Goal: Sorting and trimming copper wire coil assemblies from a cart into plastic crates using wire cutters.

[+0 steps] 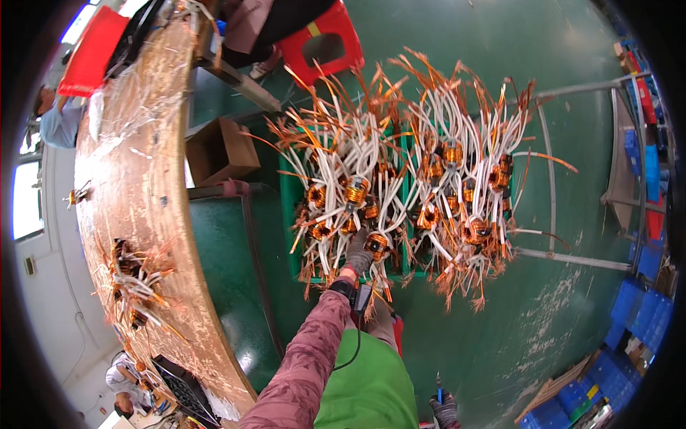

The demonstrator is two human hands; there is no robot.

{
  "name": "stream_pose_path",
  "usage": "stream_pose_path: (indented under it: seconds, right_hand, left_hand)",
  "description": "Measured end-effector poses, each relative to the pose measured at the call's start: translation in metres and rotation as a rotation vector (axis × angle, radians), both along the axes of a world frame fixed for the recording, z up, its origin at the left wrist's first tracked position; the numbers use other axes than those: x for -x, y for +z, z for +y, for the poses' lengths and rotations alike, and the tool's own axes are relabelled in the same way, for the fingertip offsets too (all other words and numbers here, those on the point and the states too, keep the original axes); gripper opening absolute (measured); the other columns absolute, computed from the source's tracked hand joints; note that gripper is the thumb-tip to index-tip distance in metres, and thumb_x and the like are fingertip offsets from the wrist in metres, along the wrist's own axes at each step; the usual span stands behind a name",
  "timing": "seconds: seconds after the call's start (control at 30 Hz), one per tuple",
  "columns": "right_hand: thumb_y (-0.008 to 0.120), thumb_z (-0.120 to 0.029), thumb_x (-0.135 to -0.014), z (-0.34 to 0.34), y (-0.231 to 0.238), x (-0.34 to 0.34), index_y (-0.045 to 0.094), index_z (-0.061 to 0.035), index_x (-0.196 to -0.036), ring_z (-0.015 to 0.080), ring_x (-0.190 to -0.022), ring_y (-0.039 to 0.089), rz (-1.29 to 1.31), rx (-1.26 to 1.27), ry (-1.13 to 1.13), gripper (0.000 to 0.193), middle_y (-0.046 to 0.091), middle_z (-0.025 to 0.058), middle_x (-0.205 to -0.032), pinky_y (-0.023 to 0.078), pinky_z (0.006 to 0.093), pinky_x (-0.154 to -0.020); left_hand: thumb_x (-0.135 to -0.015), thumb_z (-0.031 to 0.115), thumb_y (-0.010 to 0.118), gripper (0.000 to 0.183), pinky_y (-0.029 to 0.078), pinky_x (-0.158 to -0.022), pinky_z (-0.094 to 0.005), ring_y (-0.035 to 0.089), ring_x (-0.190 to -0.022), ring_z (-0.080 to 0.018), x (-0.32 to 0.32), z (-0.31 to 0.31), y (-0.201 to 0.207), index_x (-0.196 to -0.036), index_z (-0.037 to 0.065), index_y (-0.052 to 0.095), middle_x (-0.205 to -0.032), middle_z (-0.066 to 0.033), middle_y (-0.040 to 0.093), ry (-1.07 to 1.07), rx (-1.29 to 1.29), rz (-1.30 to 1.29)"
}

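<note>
In a grey glove, my left hand [359,256] reaches into the near part of the left green crate [287,207]. Its fingers close against a copper-wound coil [376,245] with white-sleeved leads; the surrounding wires partly hide them. Many similar coils fill this crate, their frayed bare copper ends sticking out over the rim. A second heap of coils [451,154] stands right beside it. Low in the picture, my gloved right hand [444,409] is closed round a slim hand tool [439,386] with a blue handle and a narrow metal tip, well away from the coils.
A worn wooden workbench [153,179] curves along my left, bearing a bunch of coils [136,282]. An open cardboard box [221,151] sits beside the bench, below a red stool [321,46]. Metal frame bars and blue bins [636,311] are at the right. Other people are around the bench.
</note>
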State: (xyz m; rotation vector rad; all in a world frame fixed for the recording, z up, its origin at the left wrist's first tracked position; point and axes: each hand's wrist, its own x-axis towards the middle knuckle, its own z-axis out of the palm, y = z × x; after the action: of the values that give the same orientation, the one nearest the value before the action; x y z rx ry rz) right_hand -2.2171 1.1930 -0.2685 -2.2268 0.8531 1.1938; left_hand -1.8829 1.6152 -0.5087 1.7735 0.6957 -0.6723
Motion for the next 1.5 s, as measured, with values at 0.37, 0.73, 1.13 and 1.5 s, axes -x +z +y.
stream_pose_path:
  seconds: [0.37, 0.73, 1.13, 1.5]
  right_hand:
    - [0.071, -0.011, -0.071, 0.062, -0.025, -0.013, 0.057, -0.007, -0.095, 0.0115, -0.067, 0.051, -0.051, -0.166, -0.261, 0.028, 0.057, 0.0008, -0.077, 0.045, 0.0284, -0.063]
    - [0.069, -0.019, -0.073, 0.155, 0.056, -0.159, 0.053, -0.0056, -0.11, 0.0155, -0.075, 0.055, -0.223, -0.272, 0.184, 0.042, 0.059, 0.0057, -0.088, 0.048, 0.0301, -0.068]
    - [0.068, -0.032, -0.072, 0.244, 0.214, -0.265, 0.057, -0.0081, -0.113, 0.0338, -0.091, 0.058, -0.756, -0.596, 1.088, 0.049, 0.06, 0.0163, -0.101, 0.049, 0.0406, -0.079]
    - [0.065, -0.03, -0.072, 0.296, 0.297, -0.276, 0.061, -0.0083, -0.111, 0.0333, -0.076, 0.06, -0.827, -0.709, 1.328, 0.044, 0.06, 0.0181, -0.098, 0.049, 0.043, -0.069]
  left_hand:
    - [-0.055, 0.033, 0.083, 0.068, 0.045, -0.086, -0.0408, 0.059, -0.098, -0.0316, -0.001, -0.019, -0.011, -0.111, 0.005, 0.056, -0.101, -0.0153, 0.063, 0.082, -0.68, 0.01]
    - [-0.062, 0.011, 0.081, 0.067, 0.049, -0.077, -0.0282, 0.058, -0.089, -0.0146, 0.085, 0.076, 0.212, -0.115, 0.0, 0.042, -0.097, -0.0076, 0.059, 0.132, 0.16, -0.24]
    - [-0.062, 0.013, 0.082, 0.066, 0.046, -0.088, -0.0312, 0.054, -0.099, -0.0165, 0.182, 0.121, 0.491, -0.117, 0.003, 0.046, -0.104, -0.0065, 0.053, -0.098, 0.117, -0.64]
    - [-0.062, 0.011, 0.084, 0.069, 0.047, -0.089, -0.0304, 0.053, -0.1, -0.0152, 0.22, 0.13, 0.526, -0.118, 0.005, 0.044, -0.108, -0.0055, 0.05, -0.128, 0.036, -0.792]
